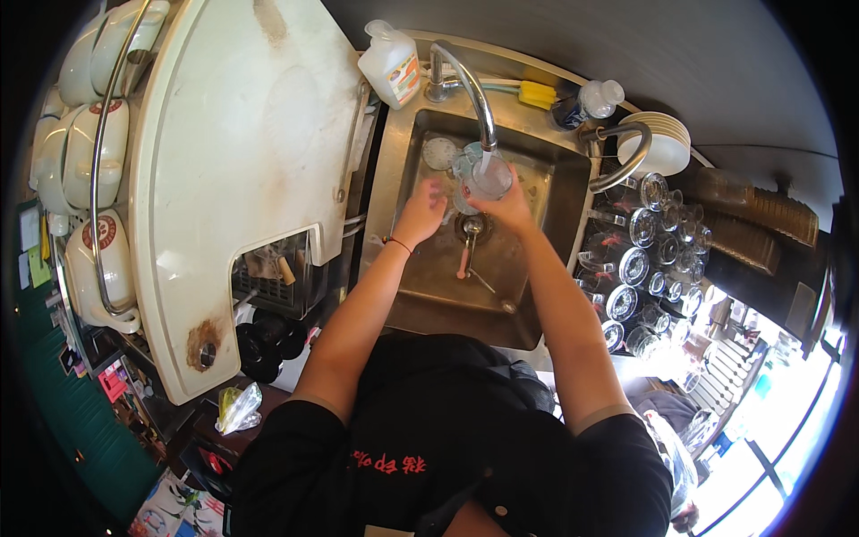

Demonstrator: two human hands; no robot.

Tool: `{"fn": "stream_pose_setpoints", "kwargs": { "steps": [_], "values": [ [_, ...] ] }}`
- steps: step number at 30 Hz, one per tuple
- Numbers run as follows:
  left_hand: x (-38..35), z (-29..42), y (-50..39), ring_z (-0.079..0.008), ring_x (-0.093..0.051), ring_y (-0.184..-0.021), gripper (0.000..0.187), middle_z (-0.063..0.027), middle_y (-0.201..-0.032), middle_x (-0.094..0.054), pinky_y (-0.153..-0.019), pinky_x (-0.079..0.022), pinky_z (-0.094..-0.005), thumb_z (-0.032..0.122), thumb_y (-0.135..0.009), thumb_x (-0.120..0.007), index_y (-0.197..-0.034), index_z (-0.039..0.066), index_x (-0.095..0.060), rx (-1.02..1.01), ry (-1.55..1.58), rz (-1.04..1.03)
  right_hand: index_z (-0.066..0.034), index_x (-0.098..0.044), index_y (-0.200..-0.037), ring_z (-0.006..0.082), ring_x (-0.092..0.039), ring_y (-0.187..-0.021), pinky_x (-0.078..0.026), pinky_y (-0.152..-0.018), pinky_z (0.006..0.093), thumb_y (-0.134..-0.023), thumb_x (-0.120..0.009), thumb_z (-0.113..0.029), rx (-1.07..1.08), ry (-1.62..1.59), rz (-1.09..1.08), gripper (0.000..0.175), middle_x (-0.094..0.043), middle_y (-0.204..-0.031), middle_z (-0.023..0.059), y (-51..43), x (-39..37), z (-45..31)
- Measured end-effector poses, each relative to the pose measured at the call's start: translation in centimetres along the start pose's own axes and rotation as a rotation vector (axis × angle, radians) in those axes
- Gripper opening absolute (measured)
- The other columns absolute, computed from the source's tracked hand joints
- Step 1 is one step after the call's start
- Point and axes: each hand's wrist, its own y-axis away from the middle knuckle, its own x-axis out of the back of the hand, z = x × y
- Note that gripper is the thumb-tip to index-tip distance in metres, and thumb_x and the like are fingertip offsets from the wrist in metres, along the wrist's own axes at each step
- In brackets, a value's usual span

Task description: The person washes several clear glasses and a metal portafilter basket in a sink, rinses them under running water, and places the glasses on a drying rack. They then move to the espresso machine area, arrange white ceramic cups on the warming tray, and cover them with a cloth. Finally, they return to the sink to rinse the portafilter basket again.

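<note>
A clear drinking glass [492, 180] is held by my right hand [508, 205] under the curved metal faucet [478, 94], and water runs into it. To its left my left hand [425, 209] hovers over the sink with its fingers apart, holding nothing. The stainless steel sink [470, 305] also contains more glassware [466, 163], partly hidden behind the held glass, and a round whitish object [440, 154]. By the drain lies a spoon-like utensil with a pinkish handle [463, 262].
A white plastic jug [392, 67], a yellow sponge brush [537, 94] and a clear bottle [597, 101] line the sink's back ledge. Stacked white bowls [654, 144] and several upturned glasses [634, 265] stand at right. A large cream-coloured panel [262, 134] borders the left.
</note>
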Motion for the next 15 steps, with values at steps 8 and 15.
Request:
{"fn": "stream_pose_setpoints", "kwargs": {
  "steps": [8,15],
  "values": [
    [-0.9,1.0,-3.9,-0.0257,-0.072,-0.107,0.038,-0.0162,-0.127,-0.067,-0.09,-0.059,-0.0382,0.031,-0.11,-0.055,-0.133,0.002,-0.05,0.174,0.685,-0.259,-0.0031,-0.038,-0.152,0.0238,-0.056,-0.13,-0.044,-0.112,0.0424,-0.078,-0.088,-0.034,-0.216,-0.112,-0.268,0.094,-0.06,-0.138,0.0123,-1.9,2.1,-1.1],
    [-1.4,2.6,-1.1,-0.0294,-0.073,-0.103,0.033,-0.0184,-0.12,-0.068,-0.089,-0.063,-0.0442,0.031,-0.112,-0.048,-0.128,0.002,-0.051,0.447,0.792,-0.223,-0.0023,-0.049,-0.148,0.0342,-0.061,-0.127,-0.048,-0.109,0.0471,-0.103,-0.047,-0.062,-0.599,-0.506,-0.19,0.075,-0.061,-0.142,0.0179,-0.4,1.1,0.6]
  ]
}}
